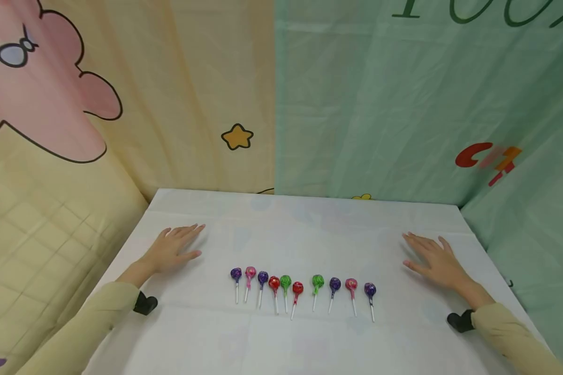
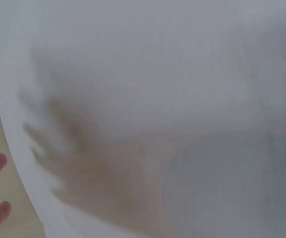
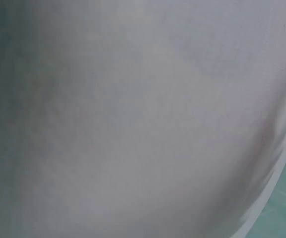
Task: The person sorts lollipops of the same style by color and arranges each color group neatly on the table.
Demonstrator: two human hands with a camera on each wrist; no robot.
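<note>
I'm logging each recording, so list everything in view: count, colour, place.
Purple lollipops: 4, purple, first, third, eighth, tenth from left
Pink lollipops: 2, pink, second, ninth
Red lollipops: 2, red, fourth, sixth
Green lollipops: 2, green, fifth, seventh
Tabletop: 1, white, beneath the lollipops
Backdrop cloth: count unclear, yellow left, green right, behind the tabletop
Prints: several, mixed colours, on the backdrop cloth
Wrist devices: 2, black, one at each wrist
Sleeves: 2, khaki, on both arms
Left hand: 1, bare, left of the lollipops
Right hand: 1, bare, right of the lollipops
</note>
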